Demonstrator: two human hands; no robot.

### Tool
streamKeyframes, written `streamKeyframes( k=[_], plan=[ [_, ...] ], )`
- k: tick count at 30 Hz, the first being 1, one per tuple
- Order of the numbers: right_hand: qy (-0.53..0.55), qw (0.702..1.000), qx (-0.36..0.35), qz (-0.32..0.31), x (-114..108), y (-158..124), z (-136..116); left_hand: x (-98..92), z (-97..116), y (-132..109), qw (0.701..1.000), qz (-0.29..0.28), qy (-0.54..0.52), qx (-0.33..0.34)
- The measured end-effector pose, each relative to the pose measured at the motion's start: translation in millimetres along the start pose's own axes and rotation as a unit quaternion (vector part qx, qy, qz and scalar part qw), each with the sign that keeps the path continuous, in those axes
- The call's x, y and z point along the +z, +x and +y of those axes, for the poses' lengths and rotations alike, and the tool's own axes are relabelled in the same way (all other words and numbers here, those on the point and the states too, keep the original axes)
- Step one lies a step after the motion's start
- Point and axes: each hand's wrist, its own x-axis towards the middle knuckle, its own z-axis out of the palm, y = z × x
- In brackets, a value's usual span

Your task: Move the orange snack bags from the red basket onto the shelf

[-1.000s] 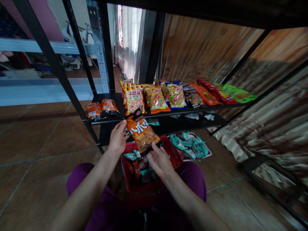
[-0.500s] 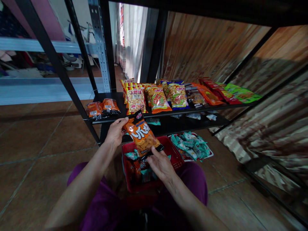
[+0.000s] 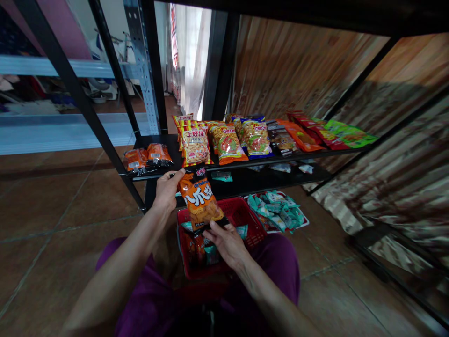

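Between my two hands is an orange and black snack bag [image 3: 202,199], its printed front facing me, held above a red basket [image 3: 242,206]. My left hand [image 3: 167,189] pinches the bag's upper left corner. At the bottom edge, my right hand [image 3: 228,241] grips the bag with the thumb on its front. Inside the basket lie more orange and black bags and several teal packets [image 3: 212,254], partly covered by my hand and the held bag. Two orange bags [image 3: 158,153] lie flat at the left end of the black shelf [image 3: 224,164].
Along the shelf stand yellow and red snack bags [image 3: 195,144], noodle-picture bags [image 3: 228,142], brown and orange bags, and green bags [image 3: 351,133]. A second basket [image 3: 304,224] full of teal packets sits on the floor at right. Black shelf posts [image 3: 75,103] rise at the left.
The snack bag has turned more upright and shifted slightly left, and my right hand has moved a little left and down with its lower edge. Both hands still hold it.
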Motion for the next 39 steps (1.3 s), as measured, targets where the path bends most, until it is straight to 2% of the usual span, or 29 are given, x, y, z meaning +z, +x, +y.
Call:
streamKeyframes(
  k=[4,8,19,26,31,34,39],
  plan=[
    [-0.037,0.999,0.008,0.012,0,-5,-1,0.8,-4,-1,1.000,0.011,0.004,-0.005],
    [-0.052,0.998,-0.015,0.023,3,-12,-4,2.4,-6,-2,1.000,0.011,-0.019,-0.007],
    [-0.022,0.999,-0.038,0.012,-4,-21,1,10.6,-1,-18,0.998,-0.014,-0.053,-0.026],
    [0.011,0.999,-0.019,0.023,0,-13,3,8.4,2,-14,0.996,-0.072,-0.036,-0.023],
    [0.015,1.000,-0.014,0.021,7,-4,3,7.3,3,-3,0.997,-0.054,-0.042,-0.022],
    [0.020,0.999,-0.013,0.025,9,2,4,7.1,4,-2,0.996,-0.068,-0.053,-0.023],
    [0.033,0.999,-0.014,0.018,17,14,0,3.7,5,-10,0.989,-0.116,-0.059,-0.066]
  ],
)
